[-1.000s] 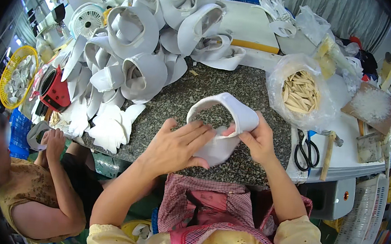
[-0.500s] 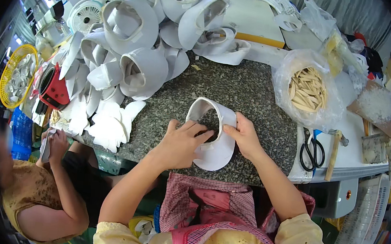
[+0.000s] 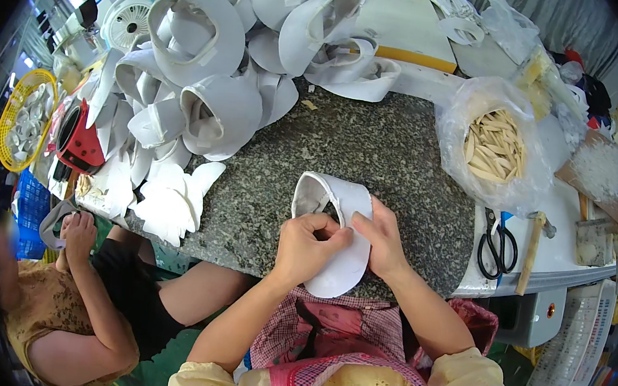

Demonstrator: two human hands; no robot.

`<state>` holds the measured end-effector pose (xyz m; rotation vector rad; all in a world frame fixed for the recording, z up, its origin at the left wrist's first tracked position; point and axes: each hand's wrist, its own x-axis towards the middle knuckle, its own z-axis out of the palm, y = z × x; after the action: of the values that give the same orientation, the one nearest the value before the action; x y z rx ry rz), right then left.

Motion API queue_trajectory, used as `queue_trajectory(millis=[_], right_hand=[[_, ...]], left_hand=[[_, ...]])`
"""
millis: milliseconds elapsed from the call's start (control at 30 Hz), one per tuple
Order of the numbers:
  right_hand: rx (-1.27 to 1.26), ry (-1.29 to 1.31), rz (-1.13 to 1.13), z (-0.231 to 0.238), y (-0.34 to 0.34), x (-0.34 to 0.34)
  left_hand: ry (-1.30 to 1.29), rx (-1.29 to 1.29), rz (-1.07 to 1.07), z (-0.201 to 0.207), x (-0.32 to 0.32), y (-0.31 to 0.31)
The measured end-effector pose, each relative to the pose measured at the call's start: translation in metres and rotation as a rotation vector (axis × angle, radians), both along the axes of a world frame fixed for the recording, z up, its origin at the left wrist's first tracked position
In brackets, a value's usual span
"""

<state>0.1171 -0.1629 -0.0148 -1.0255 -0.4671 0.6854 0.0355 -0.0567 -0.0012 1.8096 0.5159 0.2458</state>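
A white sun visor [image 3: 346, 271] is held over the near edge of the dark speckled stone slab [image 3: 403, 146], its brim towards me. My left hand [image 3: 309, 246] is closed on the band's left and inner side, thumb and forefinger pinched near the opening. My right hand [image 3: 385, 239] grips the band's right side, thumb pressed on the outer face. The fingers of that hand behind the band are partly hidden. Whether anything small sits in the left pinch does not show.
Many white visors [image 3: 220, 114] are heaped at the far left, with flat white pieces [image 3: 172, 204] before them. On the right are a bag [image 3: 449, 125] of pale strips, black scissors [image 3: 498, 248] and a wooden-handled tool [image 3: 530, 259]. A co-worker [image 3: 68, 296] sits at left holding a visor-like piece.
Both hands have drawn the visor slightly nearer to me. My left hand's spread fingers have closed into a pinch at the band. The co-worker's piece has turned.
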Motion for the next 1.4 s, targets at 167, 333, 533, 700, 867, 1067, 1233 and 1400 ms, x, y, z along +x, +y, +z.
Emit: queue_trajectory(millis=[167, 333, 533, 700, 867, 1067, 1233, 1400], right_hand=[[-0.198, -0.178, -0.094, -0.004, 0.004, 0.005], [-0.045, 0.107, 0.14, 0.003, -0.009, 0.028], [-0.031, -0.06, 0.199, -0.005, -0.01, 0.042], [-0.737, -0.792, -0.257, 0.007, -0.013, 0.026], [-0.435, -1.569, -0.386, 0.004, -0.016, -0.009], [-0.448, -1.408, -0.19, -0.009, -0.013, -0.012], [-0.486, -1.573, -0.15, -0.01, -0.014, -0.009], [-0.54, -1.72, -0.107, -0.009, -0.021, -0.011]], left_hand=[[0.192, 0.316, -0.064, 0.018, -0.001, 0.002], [-0.12, 0.781, -0.53, 0.043, -0.021, 0.044], [-0.152, 1.304, -0.596, 0.041, -0.019, 0.053], [-0.046, 1.491, -0.625, 0.02, -0.01, 0.045], [-0.1, 1.423, -0.604, 0.015, -0.009, 0.04], [-0.319, 1.165, -0.414, -0.002, -0.027, 0.039], [-0.301, 1.228, -0.341, -0.011, -0.036, 0.036], [-0.296, 1.453, -0.416, -0.02, -0.046, 0.028]])
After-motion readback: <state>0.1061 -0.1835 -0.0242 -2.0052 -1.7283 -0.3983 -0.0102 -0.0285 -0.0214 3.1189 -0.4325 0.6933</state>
